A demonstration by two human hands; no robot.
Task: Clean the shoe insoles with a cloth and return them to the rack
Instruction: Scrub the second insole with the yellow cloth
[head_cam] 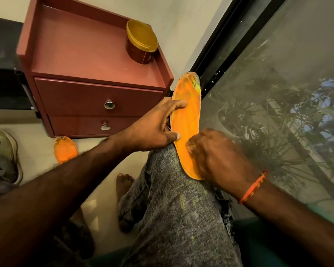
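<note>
Your left hand (154,130) grips the orange insole (186,120) on your knee (170,170); keep it braced. Your right hand (216,157) blurs, fingers curled, perhaps pinching a cloth; rub heel to toe.

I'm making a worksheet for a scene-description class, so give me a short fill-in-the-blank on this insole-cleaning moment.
1. The left hand steadies the orange insole against the person's ____.
2. A second insole lies on the ____ beside the red cabinet.
3. The tin on the cabinet has a ____ lid.
4. The right hand wears an orange thread on its ____.

Missing words: knee; floor; yellow; wrist
</note>
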